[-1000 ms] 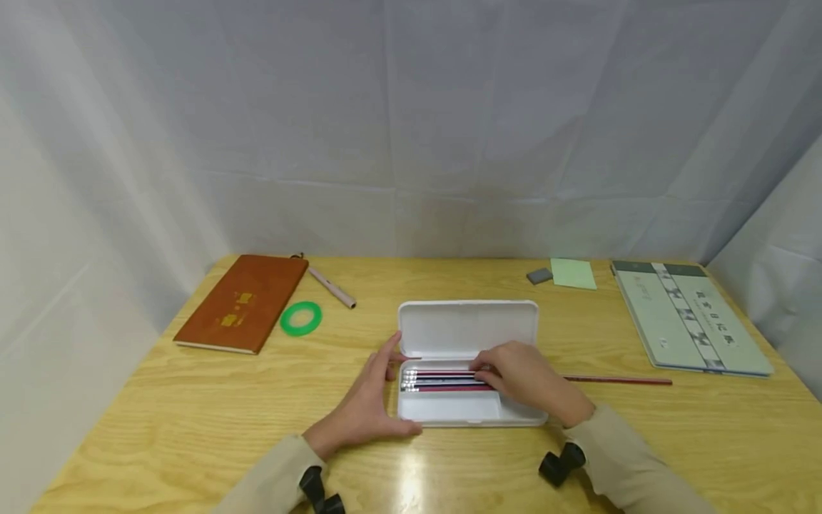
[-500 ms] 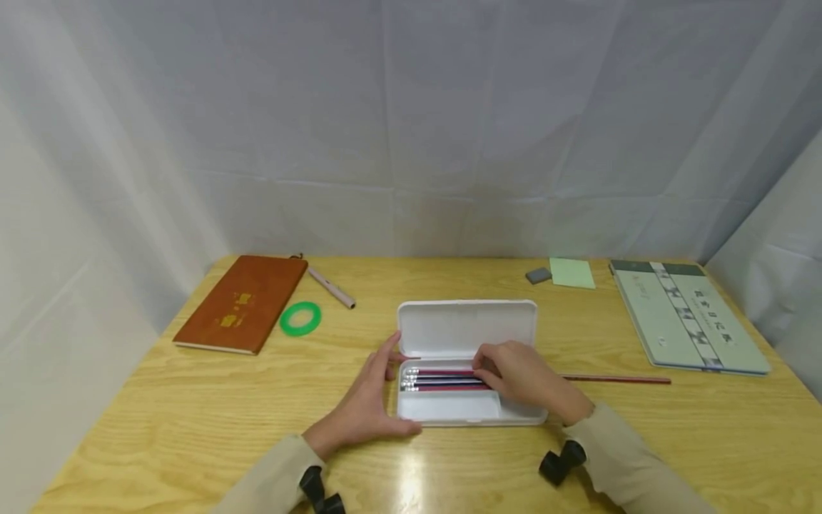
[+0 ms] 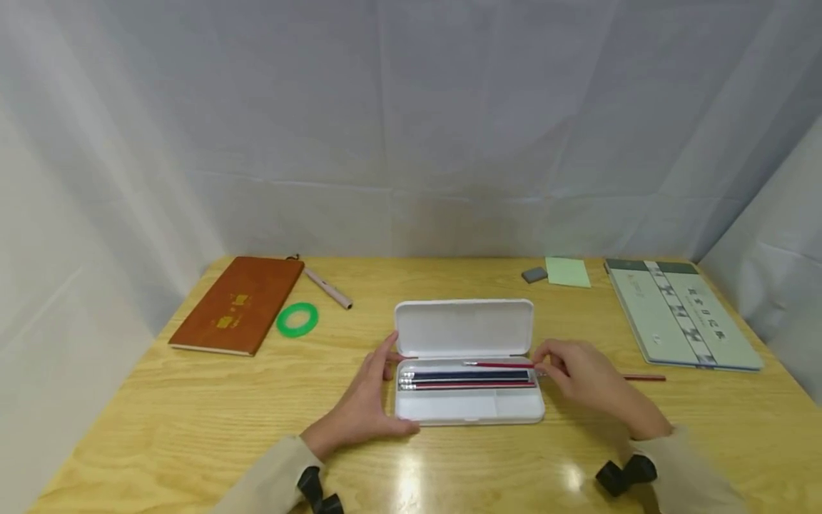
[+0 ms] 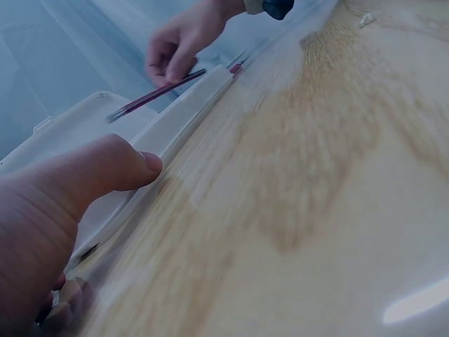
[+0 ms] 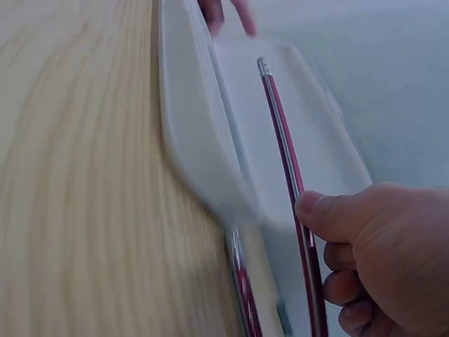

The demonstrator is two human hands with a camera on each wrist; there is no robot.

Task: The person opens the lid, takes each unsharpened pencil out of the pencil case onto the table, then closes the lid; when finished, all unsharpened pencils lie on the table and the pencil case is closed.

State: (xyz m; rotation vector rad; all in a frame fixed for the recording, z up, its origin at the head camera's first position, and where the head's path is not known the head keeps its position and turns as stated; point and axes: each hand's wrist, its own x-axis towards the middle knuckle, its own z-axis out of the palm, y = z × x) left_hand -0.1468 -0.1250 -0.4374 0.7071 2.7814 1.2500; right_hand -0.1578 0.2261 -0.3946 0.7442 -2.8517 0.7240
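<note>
In the head view, a white pencil case [image 3: 446, 408] lies open, its lid [image 3: 464, 328] tipped back. My left hand [image 3: 362, 403] holds the case's left end, thumb along the front edge and fingers at the back corner by the hinge. Several dark blue and red pencils [image 3: 469, 383] lie side by side in the rear compartment. At the right end, my right hand [image 3: 581, 375] pinches a red-striped pencil [image 5: 284, 144] between thumb and fingers. Its metal-capped end points left over the case, raised above the rim. Another red pencil [image 3: 645, 378] lies on the table, partly hidden behind the right hand.
Back left are a brown notebook [image 3: 237, 305], a pale pen [image 3: 327, 288] and a green tape ring [image 3: 282, 321]. Toward the back right sit a grey eraser [image 3: 534, 275], pale green sticky notes [image 3: 568, 272] and a light green notebook [image 3: 655, 328]. A white curtain [image 3: 449, 143] stands behind the table.
My right hand has moved right, from over the pencils to beyond the case's right end, drawing one red pencil up and out of the row. The left hand stays at the case.
</note>
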